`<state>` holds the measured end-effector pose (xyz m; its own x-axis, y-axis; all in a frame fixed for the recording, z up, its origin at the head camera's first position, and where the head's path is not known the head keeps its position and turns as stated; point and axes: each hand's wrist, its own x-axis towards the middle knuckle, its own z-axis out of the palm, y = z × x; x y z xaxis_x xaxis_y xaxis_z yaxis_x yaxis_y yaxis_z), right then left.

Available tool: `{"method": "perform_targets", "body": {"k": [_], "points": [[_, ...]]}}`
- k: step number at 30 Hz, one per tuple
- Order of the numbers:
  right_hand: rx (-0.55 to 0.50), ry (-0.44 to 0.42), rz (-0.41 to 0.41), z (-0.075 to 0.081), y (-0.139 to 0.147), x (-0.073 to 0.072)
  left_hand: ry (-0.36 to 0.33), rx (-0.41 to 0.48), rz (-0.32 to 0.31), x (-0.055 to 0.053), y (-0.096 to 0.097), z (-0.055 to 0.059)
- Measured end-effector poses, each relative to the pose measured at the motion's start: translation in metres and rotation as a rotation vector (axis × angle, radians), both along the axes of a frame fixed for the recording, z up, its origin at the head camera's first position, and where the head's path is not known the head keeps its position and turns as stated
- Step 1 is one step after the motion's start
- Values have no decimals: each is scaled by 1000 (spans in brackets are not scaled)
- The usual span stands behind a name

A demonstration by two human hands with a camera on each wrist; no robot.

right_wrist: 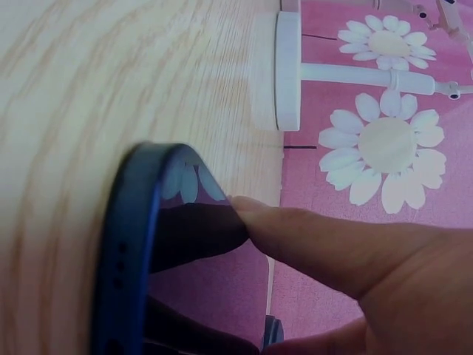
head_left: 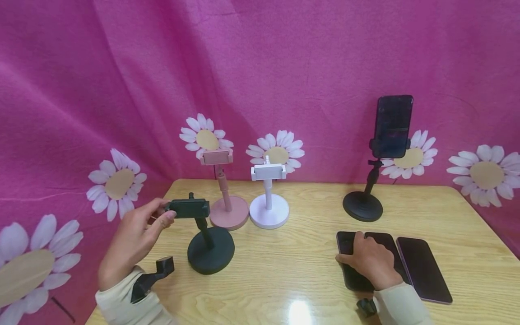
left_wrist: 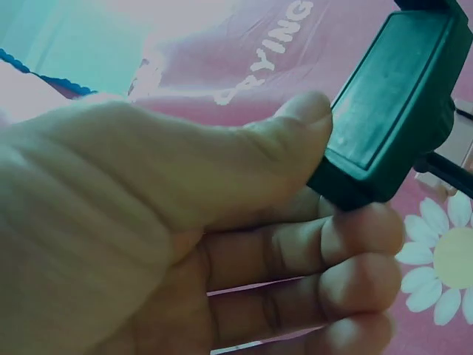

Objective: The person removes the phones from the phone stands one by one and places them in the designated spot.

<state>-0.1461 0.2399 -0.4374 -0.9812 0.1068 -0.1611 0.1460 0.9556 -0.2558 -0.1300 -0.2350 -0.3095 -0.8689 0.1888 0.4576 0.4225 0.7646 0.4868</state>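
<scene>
My left hand pinches the left end of the holder on a dark green phone stand, thumb in front and fingers behind. The left wrist view shows the thumb against the edge of this green holder. The stand's round base rests on the table. My right hand holds the leftmost dark phone, with the thumb at its left edge and other fingers partly hidden. In the right wrist view the phone lies on or very near the wood. A middle phone lies partly under the hand.
A third phone lies at the right. Behind stand a pink phone stand and a white one. At the back right, a black stand carries an upright phone. A pink flowered cloth hangs behind the wooden table.
</scene>
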Motion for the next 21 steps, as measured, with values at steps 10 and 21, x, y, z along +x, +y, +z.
{"method": "perform_targets", "body": {"k": [10, 21], "points": [[-3, 2, 8, 0, 1, 0, -44, 29, 60, 2, -3, 0], [0, 23, 17, -1, 1, 2, -63, 38, 96, 7, 2, 6]]}}
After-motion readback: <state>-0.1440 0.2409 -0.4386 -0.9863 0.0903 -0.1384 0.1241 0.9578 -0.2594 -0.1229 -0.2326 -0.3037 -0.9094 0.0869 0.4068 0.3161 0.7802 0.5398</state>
